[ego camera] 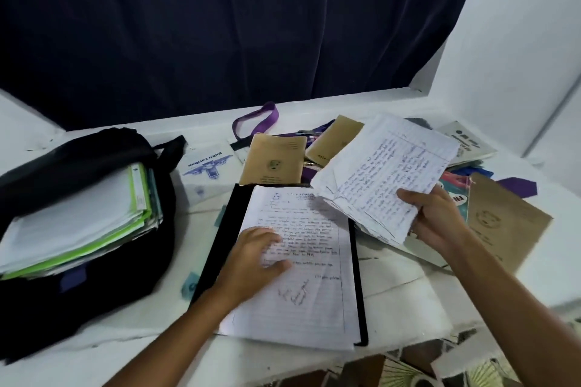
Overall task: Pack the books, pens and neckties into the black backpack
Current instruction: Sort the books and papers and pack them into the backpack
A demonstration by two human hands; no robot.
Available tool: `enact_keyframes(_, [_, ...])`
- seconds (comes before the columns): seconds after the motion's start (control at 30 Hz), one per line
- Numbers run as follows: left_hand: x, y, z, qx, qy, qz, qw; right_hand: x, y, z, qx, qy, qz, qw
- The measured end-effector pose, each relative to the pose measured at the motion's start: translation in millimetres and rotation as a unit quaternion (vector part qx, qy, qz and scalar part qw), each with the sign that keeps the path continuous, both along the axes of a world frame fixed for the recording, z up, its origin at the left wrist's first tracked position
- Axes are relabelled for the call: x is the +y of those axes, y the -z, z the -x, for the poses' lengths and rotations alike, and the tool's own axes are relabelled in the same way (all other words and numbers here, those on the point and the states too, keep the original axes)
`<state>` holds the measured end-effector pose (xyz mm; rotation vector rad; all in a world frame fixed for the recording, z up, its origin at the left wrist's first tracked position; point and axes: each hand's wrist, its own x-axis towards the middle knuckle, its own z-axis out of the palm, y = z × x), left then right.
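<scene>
- The black backpack (94,229) lies open on the left of the white table (408,298). It is already stuffed with a fat stack of books and papers (78,223) that pokes out of its mouth. If more goes in on top, the stack could slide out, because it leans toward the table edge.
- A white workbook (207,173) with blue print lies just beside the backpack. It could get pushed around when the bag is moved.
- The left hand (251,254) rests on the written page of an open black-covered book (301,264), fingers bent softly, pressing and gripping nothing. The near end of this book reaches the table edge, so a bump could tip it off.
- Two brown-covered notebooks (273,163) lie behind the open book, with a purple necktie (261,122) looped behind them. I think pens (309,135) lie between them, but that part is too blurry to be sure. Small pens could be missed or roll away.
- The right hand (437,217) pinches a bundle of loose written pages (383,173) by one corner, held up over the open book. The pages are crumpled and only gripped at the edge, so some could slip out or tear.
- More books lie on the far right, one a brown notebook (506,220). The right arm could knock them.
</scene>
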<state>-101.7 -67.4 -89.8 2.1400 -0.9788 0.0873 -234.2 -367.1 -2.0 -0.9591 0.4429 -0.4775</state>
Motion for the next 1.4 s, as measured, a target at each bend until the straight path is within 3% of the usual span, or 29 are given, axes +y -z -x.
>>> enact_keyframes(0.13, [35.0,-7.9,-5.3,-0.075,-0.112,0.002,0.991,8.4,7.6,3.3,0.004,-0.039,-0.030,0.999])
enact_keyframes(0.3, [68.0,-12.3,-0.3,0.023,-0.129,-0.055,0.990,23.7,25.6,-6.2,0.028,-0.106,-0.071,0.991])
enact_keyframes(0.47, [65.9,-18.2,9.9,0.076,-0.135,0.033,0.987,40.9,36.6,-6.8,0.070,-0.199,-0.065,0.975])
enact_keyframes(0.53, [50.0,-35.8,12.6,0.219,-0.120,0.125,0.960,48.8,37.1,-10.1,0.092,-0.238,-0.034,0.966])
enact_keyframes(0.63, [21.7,-63.5,15.5,0.489,-0.114,0.183,0.845,63.6,36.1,-18.4,0.113,-0.286,0.002,0.952])
enact_keyframes(0.7, [10.8,-70.6,18.6,0.521,-0.108,0.136,0.836,73.8,36.4,-24.6,0.131,-0.304,0.038,0.943])
enact_keyframes(0.9, [6.8,-55.4,13.2,0.418,-0.164,0.083,0.890,92.7,26.4,-35.6,0.254,-0.290,0.226,0.894])
enact_keyframes(1.07, [10.6,-48.1,2.7,0.248,-0.171,-0.106,0.948,98.1,25.9,-39.8,0.343,-0.263,0.366,0.824])
enact_keyframes(1.13, [14.9,-52.8,1.7,0.184,-0.180,-0.168,0.952,94.9,23.3,-38.4,0.363,-0.243,0.390,0.811])
enact_keyframes(1.23, [33.8,-54.6,-3.5,0.173,-0.174,-0.129,0.961,82.2,20.4,-35.2,0.374,-0.224,0.407,0.803])
enact_keyframes(1.3, [52.0,-51.7,-4.7,0.153,-0.125,-0.093,0.976,71.8,19.1,-30.2,0.376,-0.183,0.394,0.818])
enact_keyframes(1.4, [76.3,-40.4,-4.9,0.066,-0.025,-0.152,0.986,60.7,18.2,-20.6,0.371,-0.150,0.340,0.851])
